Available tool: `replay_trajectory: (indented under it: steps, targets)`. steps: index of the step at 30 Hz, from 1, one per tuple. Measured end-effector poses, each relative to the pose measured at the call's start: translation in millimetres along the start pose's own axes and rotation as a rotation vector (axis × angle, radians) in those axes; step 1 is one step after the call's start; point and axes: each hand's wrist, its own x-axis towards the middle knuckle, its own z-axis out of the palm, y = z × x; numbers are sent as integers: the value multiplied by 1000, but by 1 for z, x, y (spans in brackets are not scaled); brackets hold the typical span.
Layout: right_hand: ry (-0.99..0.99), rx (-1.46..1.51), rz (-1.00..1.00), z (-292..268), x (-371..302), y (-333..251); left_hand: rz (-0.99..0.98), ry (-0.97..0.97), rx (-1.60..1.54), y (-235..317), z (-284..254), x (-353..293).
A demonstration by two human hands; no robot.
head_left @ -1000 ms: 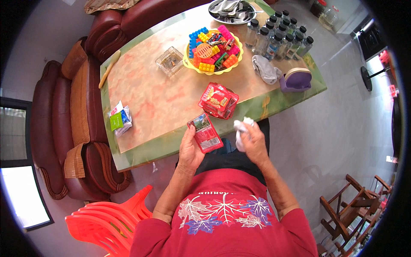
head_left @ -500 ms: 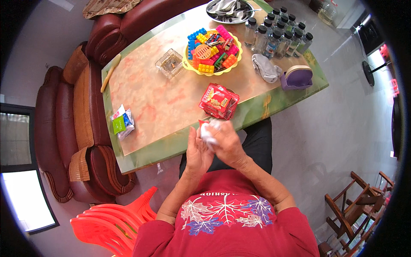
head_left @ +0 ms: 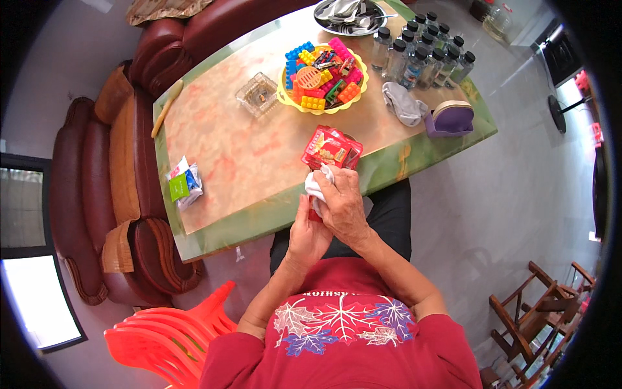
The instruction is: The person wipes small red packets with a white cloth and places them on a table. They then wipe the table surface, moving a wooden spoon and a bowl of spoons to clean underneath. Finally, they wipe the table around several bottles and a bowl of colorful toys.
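Note:
My right hand is closed around a bunched white cloth just off the table's near edge. Under the cloth, a small red packet shows in part, with the fingers of my left hand holding it from below. Both hands touch each other, and much of the packet is hidden between them. Directly beyond them, a pile of red packets lies on the table, one edge close to my right fingertips.
The green-edged table carries a yellow basket of toy bricks, a glass ashtray, several black-capped bottles, a grey cloth, a purple box, a plate of cutlery and small packets. Red plastic chairs stand lower left.
Both hands have shifted slightly with the cloth, which was blurred by motion and is now sharper. The red bit showed above the cloth before; now it shows below it.

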Motion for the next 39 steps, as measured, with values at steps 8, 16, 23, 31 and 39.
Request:
replay_trajectory:
  steps: [8,16,23,31,39]
  targets:
    - [-88,46,-172,6,-17,-12,47,-135,-81,10,-11,3]
    - [-55,-247,112,-4,-20,-3,191,24,38,8,-12,11]
    - [-524,49,79,-18,-78,1,195,25,-68,19,-25,20]
    - [-197,219,190,-88,-3,-6,262,13,121,31,-28,15]
    - [-115,-71,-197,-2,-13,0,14,-233,-101,16,-11,10]
